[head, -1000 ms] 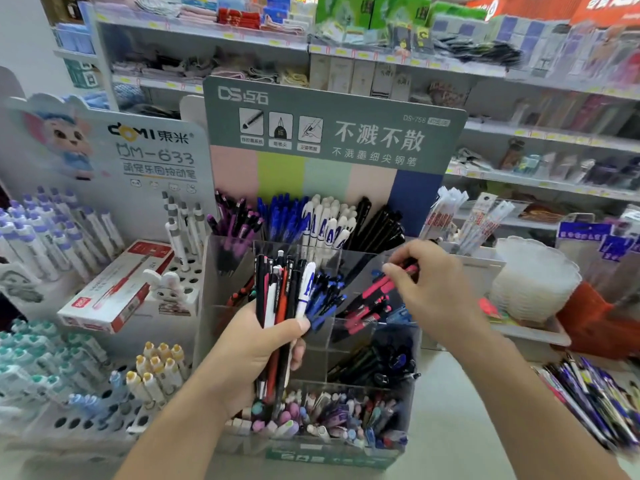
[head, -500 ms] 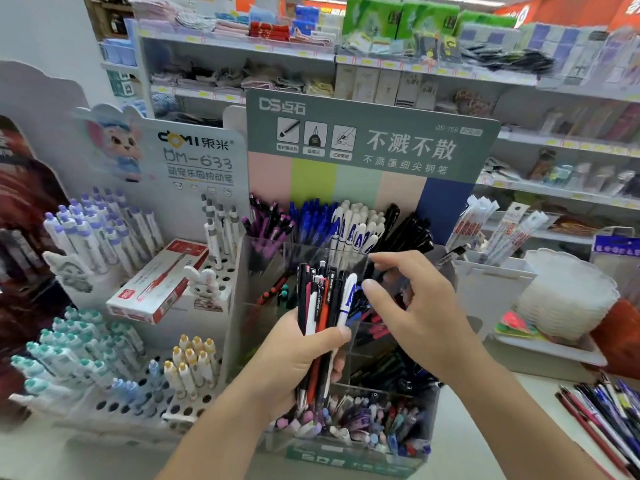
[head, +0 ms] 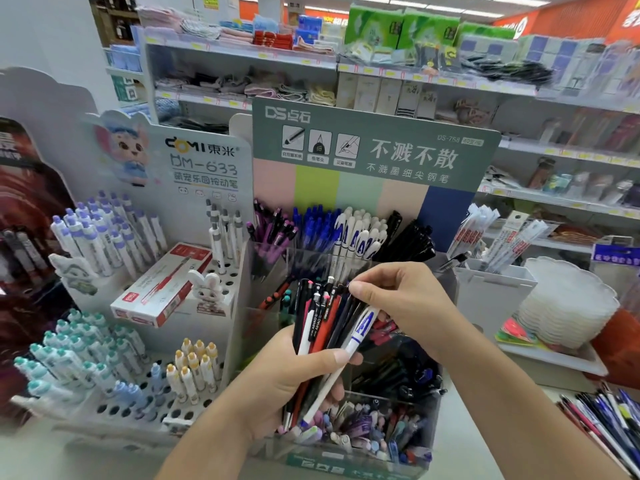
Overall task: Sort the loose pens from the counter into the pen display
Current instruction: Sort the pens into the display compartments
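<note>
Left hand (head: 294, 379) gripping pens (head: 325, 327), right hand (head: 405, 303) pinching tops

Black, red, navy and white pens in the bundle (head: 323, 327); one white pen (head: 349, 348) wears a blue letter. Display header (head: 375, 147) grey-green, over pink, lime, mint, peach, blue stripes.

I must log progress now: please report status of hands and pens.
Left hand grips mixed pen bundle. Right hand pinches bundle's top. Clear acrylic pen display directly behind, unobstructed.
</note>
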